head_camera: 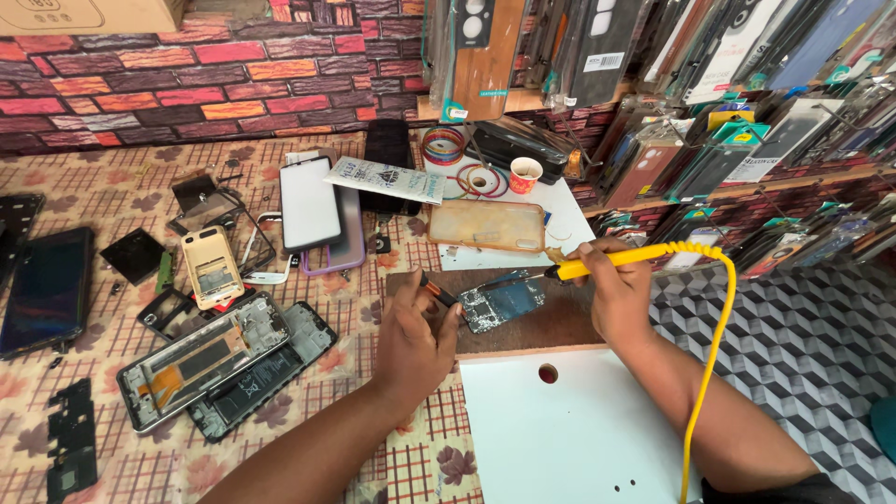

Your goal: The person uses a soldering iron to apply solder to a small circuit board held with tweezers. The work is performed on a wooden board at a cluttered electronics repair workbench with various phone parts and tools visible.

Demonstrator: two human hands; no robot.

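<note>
cluttered repair bench (112,187), phone parts everywhere. left hand (415,341) fingers pinch small tool (437,289), steadying circuit board (501,301) on wood block (551,327); right hand (616,294) fingers wrapped round yellow soldering iron (607,260), tip angled at board.

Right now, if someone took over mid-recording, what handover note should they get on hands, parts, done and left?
Left hand: holds a small dark tool against the circuit board.
Right hand: grips the yellow soldering iron, tip at the board's upper edge; its cord trails toward the person.
Board lies on a brown wooden block.
Done: an opened phone lies to the left.
Left: soldering on the board looks unfinished; I cannot tell which joint.
</note>
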